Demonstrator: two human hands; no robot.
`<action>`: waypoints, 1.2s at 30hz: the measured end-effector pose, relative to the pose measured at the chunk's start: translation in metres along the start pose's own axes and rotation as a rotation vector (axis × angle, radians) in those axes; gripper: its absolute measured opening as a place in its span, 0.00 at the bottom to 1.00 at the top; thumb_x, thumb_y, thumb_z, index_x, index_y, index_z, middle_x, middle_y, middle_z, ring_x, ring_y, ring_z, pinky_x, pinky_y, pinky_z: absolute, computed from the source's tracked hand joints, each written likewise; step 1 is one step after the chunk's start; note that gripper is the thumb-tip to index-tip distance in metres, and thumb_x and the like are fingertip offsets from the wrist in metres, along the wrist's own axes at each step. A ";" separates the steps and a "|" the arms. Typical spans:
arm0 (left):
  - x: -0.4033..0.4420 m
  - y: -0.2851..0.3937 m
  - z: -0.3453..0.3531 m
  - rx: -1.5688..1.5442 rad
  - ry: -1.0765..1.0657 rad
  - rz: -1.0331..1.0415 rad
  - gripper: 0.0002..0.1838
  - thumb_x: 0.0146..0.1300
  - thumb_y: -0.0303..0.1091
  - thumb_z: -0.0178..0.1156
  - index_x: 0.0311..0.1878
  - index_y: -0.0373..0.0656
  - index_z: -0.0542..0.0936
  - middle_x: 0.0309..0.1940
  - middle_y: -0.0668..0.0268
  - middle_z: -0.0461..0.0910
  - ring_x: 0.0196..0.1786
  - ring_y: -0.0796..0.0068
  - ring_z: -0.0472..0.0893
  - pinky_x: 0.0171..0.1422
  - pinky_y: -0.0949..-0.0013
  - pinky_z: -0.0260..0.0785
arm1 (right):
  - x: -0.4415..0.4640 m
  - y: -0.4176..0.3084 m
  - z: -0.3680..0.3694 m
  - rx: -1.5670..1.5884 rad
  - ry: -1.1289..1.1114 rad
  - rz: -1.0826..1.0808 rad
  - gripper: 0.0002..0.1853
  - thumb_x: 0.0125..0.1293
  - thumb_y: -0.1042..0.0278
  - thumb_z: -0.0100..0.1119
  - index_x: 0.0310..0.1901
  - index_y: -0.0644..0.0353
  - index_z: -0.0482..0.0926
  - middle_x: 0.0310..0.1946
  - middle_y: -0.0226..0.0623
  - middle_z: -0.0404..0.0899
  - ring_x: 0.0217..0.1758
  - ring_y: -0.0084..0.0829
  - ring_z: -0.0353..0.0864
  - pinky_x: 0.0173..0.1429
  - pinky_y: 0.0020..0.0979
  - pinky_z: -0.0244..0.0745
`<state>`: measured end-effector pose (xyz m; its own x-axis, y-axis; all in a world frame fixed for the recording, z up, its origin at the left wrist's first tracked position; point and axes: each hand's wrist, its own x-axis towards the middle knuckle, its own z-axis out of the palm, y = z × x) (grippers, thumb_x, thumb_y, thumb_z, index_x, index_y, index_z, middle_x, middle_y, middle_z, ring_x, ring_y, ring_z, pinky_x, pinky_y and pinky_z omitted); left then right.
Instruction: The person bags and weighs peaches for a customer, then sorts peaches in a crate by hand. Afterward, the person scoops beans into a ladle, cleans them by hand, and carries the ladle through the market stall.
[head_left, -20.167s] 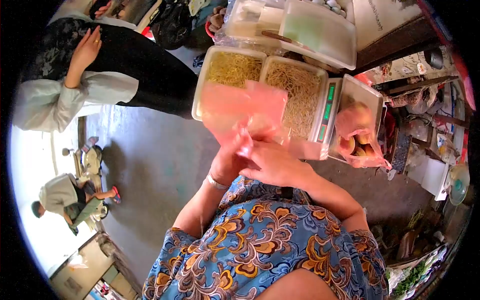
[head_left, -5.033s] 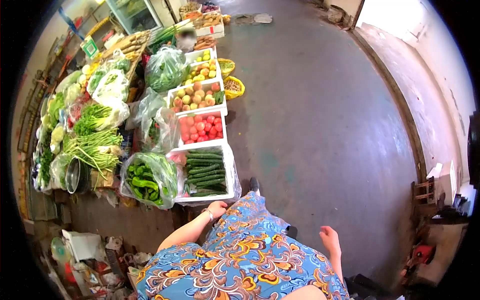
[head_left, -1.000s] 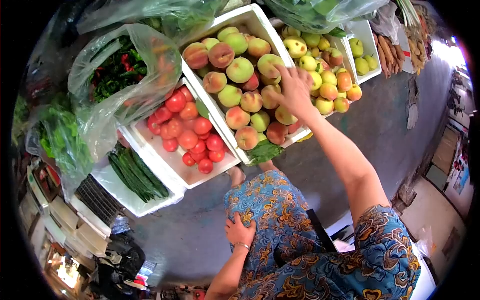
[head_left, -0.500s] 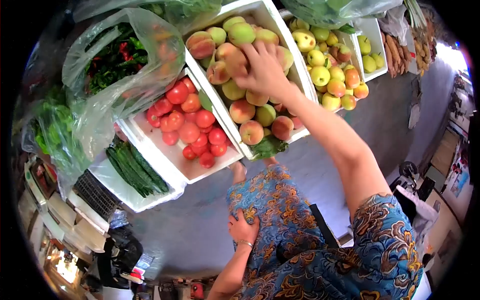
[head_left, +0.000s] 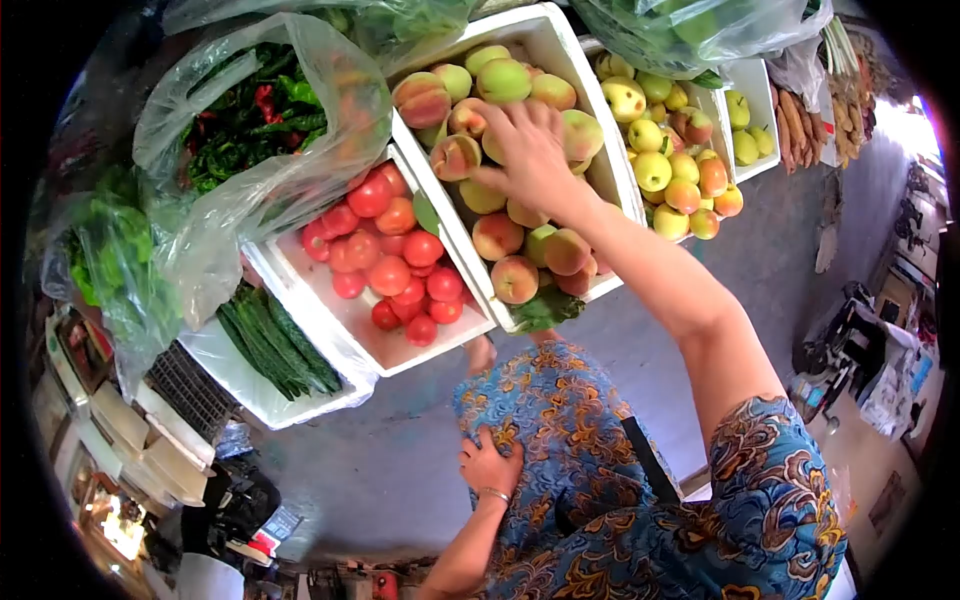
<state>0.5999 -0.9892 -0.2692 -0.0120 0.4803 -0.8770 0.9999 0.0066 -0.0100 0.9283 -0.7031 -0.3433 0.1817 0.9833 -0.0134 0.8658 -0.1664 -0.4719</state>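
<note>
My right hand (head_left: 545, 165) is stretched out over the peaches (head_left: 516, 280), which lie heaped in a white foam box (head_left: 535, 30) in front of me. Its fingers (head_left: 500, 125) are spread, the thumb standing well away from the index finger, and part of a peach shows in the gap. I have no peach clasped between them; whether my fingertips touch the fruit beneath, I cannot tell. A green leaf (head_left: 545, 310) lies at the near end of this box.

My left hand (head_left: 492, 468) rests on my blue patterned dress (head_left: 560, 400), its fingers slightly parted against the cloth, holding nothing. A bracelet (head_left: 493, 493) circles that wrist.

Just left of the peaches, tomatoes (head_left: 388, 275) fill part of another white box, and beyond them cucumbers (head_left: 275, 345) lie side by side. Above the tomatoes, red and green peppers (head_left: 260, 120) sit in an open clear plastic bag (head_left: 225, 215). On the other side of the peaches are yellow and red apples (head_left: 680, 195).
</note>
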 end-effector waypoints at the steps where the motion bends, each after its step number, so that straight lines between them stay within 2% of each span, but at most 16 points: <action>1: -0.001 0.001 -0.002 -0.003 -0.012 0.003 0.37 0.51 0.55 0.62 0.64 0.51 0.69 0.54 0.48 0.68 0.51 0.44 0.71 0.50 0.46 0.67 | 0.023 0.001 0.018 -0.019 0.000 0.018 0.39 0.47 0.57 0.70 0.63 0.52 0.66 0.54 0.43 0.70 0.60 0.49 0.64 0.65 0.50 0.52; 4: 0.000 0.001 -0.002 0.007 -0.021 0.005 0.37 0.51 0.56 0.62 0.64 0.50 0.69 0.53 0.47 0.68 0.51 0.43 0.71 0.51 0.46 0.67 | 0.072 -0.002 0.063 -0.104 0.121 -0.062 0.40 0.44 0.59 0.71 0.62 0.53 0.67 0.51 0.42 0.71 0.60 0.48 0.65 0.63 0.49 0.55; 7: -0.001 -0.003 0.006 -0.011 -0.002 0.005 0.37 0.52 0.56 0.61 0.64 0.50 0.70 0.54 0.47 0.68 0.51 0.43 0.71 0.51 0.45 0.67 | 0.094 0.001 0.094 -0.217 0.061 -0.080 0.36 0.44 0.59 0.71 0.57 0.55 0.69 0.49 0.45 0.72 0.58 0.49 0.67 0.64 0.53 0.54; 12: -0.003 -0.006 0.009 -0.059 0.006 0.011 0.37 0.52 0.57 0.61 0.64 0.50 0.70 0.55 0.48 0.68 0.52 0.43 0.71 0.51 0.45 0.66 | 0.069 0.009 0.069 -0.095 0.087 -0.126 0.40 0.40 0.58 0.73 0.59 0.55 0.68 0.48 0.46 0.72 0.57 0.49 0.67 0.62 0.51 0.56; 13: -0.002 -0.007 0.012 -0.071 0.016 0.011 0.37 0.52 0.57 0.61 0.64 0.50 0.70 0.54 0.48 0.68 0.52 0.44 0.71 0.51 0.45 0.66 | 0.051 0.009 0.062 -0.060 0.083 -0.078 0.38 0.42 0.57 0.68 0.60 0.49 0.68 0.47 0.42 0.71 0.55 0.49 0.67 0.60 0.49 0.57; 15: 0.001 -0.004 0.011 -0.090 0.031 0.015 0.37 0.52 0.57 0.61 0.65 0.50 0.70 0.54 0.49 0.68 0.52 0.44 0.71 0.52 0.46 0.66 | 0.006 -0.005 0.029 -0.006 0.140 -0.112 0.36 0.45 0.56 0.67 0.59 0.48 0.68 0.45 0.40 0.70 0.52 0.47 0.67 0.58 0.47 0.56; 17: 0.000 -0.001 0.005 -0.062 -0.006 -0.007 0.38 0.51 0.56 0.62 0.65 0.51 0.70 0.54 0.50 0.68 0.52 0.45 0.70 0.52 0.47 0.66 | -0.042 -0.015 0.008 -0.037 -0.023 -0.047 0.35 0.44 0.58 0.68 0.57 0.54 0.70 0.43 0.42 0.69 0.51 0.47 0.67 0.55 0.48 0.58; 21: 0.003 0.002 0.001 -0.044 -0.029 -0.013 0.38 0.51 0.56 0.62 0.65 0.51 0.70 0.53 0.50 0.68 0.52 0.46 0.70 0.51 0.48 0.66 | -0.102 -0.012 0.002 -0.049 -0.149 -0.039 0.32 0.47 0.59 0.66 0.57 0.51 0.70 0.47 0.42 0.70 0.54 0.48 0.66 0.61 0.48 0.56; 25: 0.002 0.000 -0.002 -0.028 0.002 0.004 0.37 0.51 0.56 0.62 0.64 0.50 0.71 0.51 0.51 0.69 0.50 0.46 0.71 0.50 0.48 0.66 | -0.109 -0.011 0.007 -0.125 -0.266 -0.105 0.32 0.46 0.60 0.66 0.57 0.51 0.71 0.47 0.41 0.70 0.54 0.48 0.66 0.63 0.49 0.55; 27: 0.002 0.002 -0.005 -0.026 0.010 0.010 0.37 0.51 0.56 0.62 0.64 0.50 0.71 0.51 0.51 0.69 0.49 0.46 0.71 0.50 0.48 0.66 | -0.079 -0.019 0.002 -0.064 -0.287 -0.064 0.37 0.44 0.56 0.71 0.59 0.49 0.68 0.53 0.39 0.67 0.61 0.47 0.63 0.66 0.51 0.51; 28: 0.001 0.005 -0.011 -0.029 -0.017 0.009 0.37 0.53 0.54 0.63 0.64 0.46 0.70 0.50 0.49 0.69 0.49 0.46 0.71 0.51 0.49 0.67 | -0.059 -0.020 -0.001 -0.073 -0.299 -0.078 0.34 0.45 0.60 0.70 0.58 0.50 0.69 0.52 0.40 0.68 0.62 0.49 0.63 0.66 0.52 0.52; 29: 0.000 0.007 -0.014 -0.030 -0.044 0.009 0.37 0.54 0.53 0.64 0.64 0.42 0.69 0.50 0.47 0.68 0.50 0.45 0.71 0.52 0.50 0.67 | -0.041 -0.020 0.007 -0.083 -0.210 -0.104 0.32 0.46 0.63 0.68 0.57 0.50 0.70 0.52 0.41 0.69 0.61 0.48 0.64 0.66 0.52 0.52; 32: 0.000 0.005 -0.013 -0.018 -0.025 0.028 0.36 0.55 0.53 0.63 0.63 0.42 0.70 0.50 0.48 0.69 0.49 0.46 0.71 0.53 0.50 0.67 | 0.008 -0.008 0.048 -0.197 -0.080 -0.214 0.28 0.47 0.69 0.64 0.54 0.53 0.70 0.51 0.41 0.71 0.60 0.46 0.66 0.66 0.51 0.53; 33: 0.000 0.005 -0.013 -0.006 -0.029 0.039 0.36 0.55 0.53 0.63 0.63 0.42 0.70 0.50 0.48 0.69 0.49 0.46 0.71 0.53 0.50 0.67 | 0.018 -0.007 0.063 -0.223 -0.109 -0.225 0.25 0.47 0.71 0.64 0.50 0.53 0.72 0.50 0.40 0.72 0.58 0.45 0.66 0.65 0.50 0.53; 35: 0.000 0.006 -0.013 -0.011 -0.022 0.024 0.35 0.56 0.52 0.63 0.63 0.43 0.70 0.50 0.48 0.69 0.49 0.45 0.71 0.53 0.50 0.67 | 0.027 -0.005 0.082 -0.316 -0.271 -0.208 0.14 0.55 0.71 0.56 0.45 0.58 0.77 0.47 0.44 0.75 0.60 0.46 0.66 0.66 0.51 0.52; 36: 0.001 0.006 -0.011 -0.005 -0.025 0.036 0.35 0.56 0.52 0.63 0.63 0.43 0.70 0.50 0.48 0.69 0.49 0.45 0.71 0.53 0.50 0.67 | 0.028 -0.001 0.087 -0.322 -0.269 -0.197 0.14 0.55 0.71 0.56 0.45 0.58 0.77 0.47 0.44 0.75 0.60 0.46 0.66 0.66 0.51 0.52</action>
<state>0.6059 -0.9789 -0.2645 0.0238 0.4586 -0.8883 0.9997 -0.0056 0.0239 0.8917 -0.6686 -0.4194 -0.0910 0.9757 -0.1996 0.9802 0.0523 -0.1910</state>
